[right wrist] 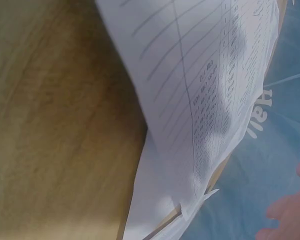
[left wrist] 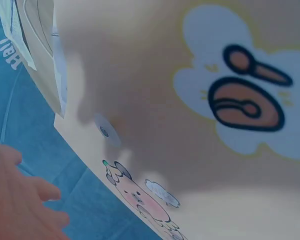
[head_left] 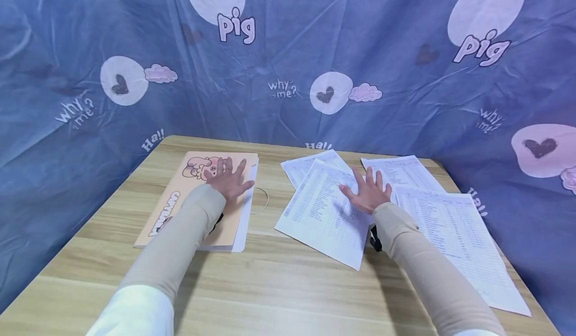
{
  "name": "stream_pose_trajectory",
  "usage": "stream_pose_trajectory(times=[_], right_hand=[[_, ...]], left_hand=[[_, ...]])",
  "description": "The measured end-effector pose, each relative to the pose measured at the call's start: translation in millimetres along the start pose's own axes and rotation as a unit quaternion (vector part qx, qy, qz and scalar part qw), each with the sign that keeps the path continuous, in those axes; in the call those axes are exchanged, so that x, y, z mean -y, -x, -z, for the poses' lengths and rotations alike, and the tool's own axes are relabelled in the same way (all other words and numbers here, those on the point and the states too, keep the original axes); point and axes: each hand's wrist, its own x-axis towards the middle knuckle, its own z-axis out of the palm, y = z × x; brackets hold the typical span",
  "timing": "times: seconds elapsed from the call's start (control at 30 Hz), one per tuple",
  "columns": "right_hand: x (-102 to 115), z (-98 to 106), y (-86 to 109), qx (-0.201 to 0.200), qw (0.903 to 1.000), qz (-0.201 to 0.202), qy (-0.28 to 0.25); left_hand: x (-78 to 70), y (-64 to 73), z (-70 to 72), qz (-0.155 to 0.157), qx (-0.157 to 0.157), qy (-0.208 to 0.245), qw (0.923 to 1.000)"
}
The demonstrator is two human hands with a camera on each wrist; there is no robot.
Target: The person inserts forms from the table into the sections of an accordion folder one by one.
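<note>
A peach-coloured folder with cartoon drawings lies on the left of the table, a white edge showing along its right side. My left hand is over its upper part with fingers spread, holding nothing. In the left wrist view the hand appears raised off the cover. Over a printed sheet my right hand is spread likewise and grips nothing; whether it touches the paper I cannot tell. Another sheet lies partly beneath that one. The right wrist view shows the paper at the table.
Two more printed sheets, one at the back and one nearer, overlap on the right. A thin elastic loop lies beside the folder. Behind the wooden table hangs a blue patterned cloth.
</note>
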Motion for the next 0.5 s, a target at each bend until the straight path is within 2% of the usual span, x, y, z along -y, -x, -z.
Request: stream_pose_trajectory(times=[0.27,0.4,0.5], right_hand=[[-0.3,1.2,2.6,0.012,0.9999,-0.005,-0.003],[-1.1,0.3,3.8,0.018,0.9998,-0.007,-0.009],[-1.5,0.2,5.3,0.016,0.9997,-0.010,-0.015]], left_hand=[[5.1,2.6,-8.7,0.000,-0.006,-0.002,1.0000],[6.0,6.2,-10.1,0.007,0.011,0.008,0.9999],[7.1,8.1,-8.6,0.010,0.036,0.009,0.9993]])
